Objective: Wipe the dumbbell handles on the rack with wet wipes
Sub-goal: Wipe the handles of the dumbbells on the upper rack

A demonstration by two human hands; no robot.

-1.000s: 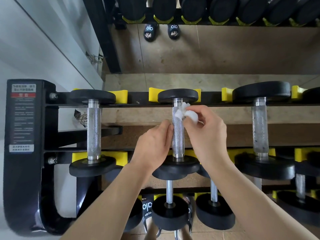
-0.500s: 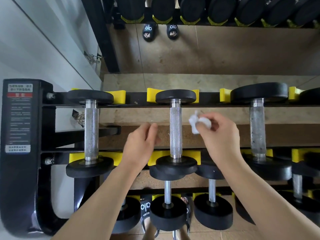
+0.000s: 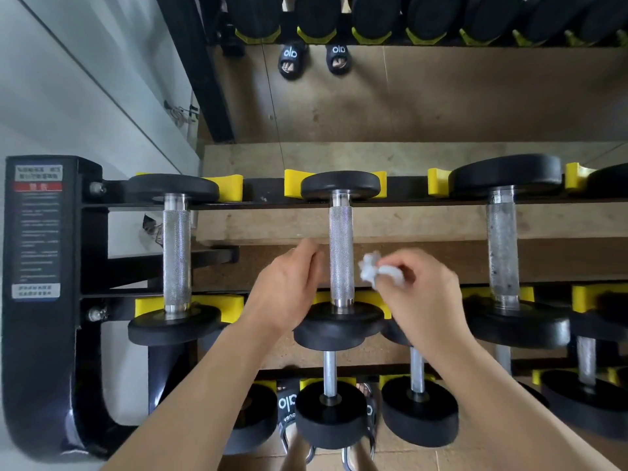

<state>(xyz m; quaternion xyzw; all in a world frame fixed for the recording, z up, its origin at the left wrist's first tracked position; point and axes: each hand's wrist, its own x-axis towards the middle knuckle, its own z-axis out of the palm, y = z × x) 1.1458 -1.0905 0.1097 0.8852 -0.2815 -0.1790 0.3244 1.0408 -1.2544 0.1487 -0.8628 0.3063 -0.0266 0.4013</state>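
A black rack (image 3: 51, 300) with yellow cradles holds dumbbells with knurled steel handles. The middle dumbbell's handle (image 3: 341, 246) lies straight ahead. My right hand (image 3: 421, 294) pinches a crumpled white wet wipe (image 3: 370, 270) just right of that handle, a small gap between them. My left hand (image 3: 289, 290) hovers at the handle's left side with fingers loosely curled, holding nothing. Another clean-looking handle (image 3: 176, 253) is at the left. The handle at the right (image 3: 502, 246) looks spotted and dull.
A lower tier holds more dumbbells (image 3: 331, 413). A mirror behind the rack reflects dumbbells and black sandals (image 3: 292, 61). A warning label (image 3: 37, 229) sits on the rack's left post. My sandalled feet (image 3: 289, 406) show below.
Both hands have come off the middle handle and drawn back toward me. The right hand carried the wipe down and to the right of the handle; the left hand let go.
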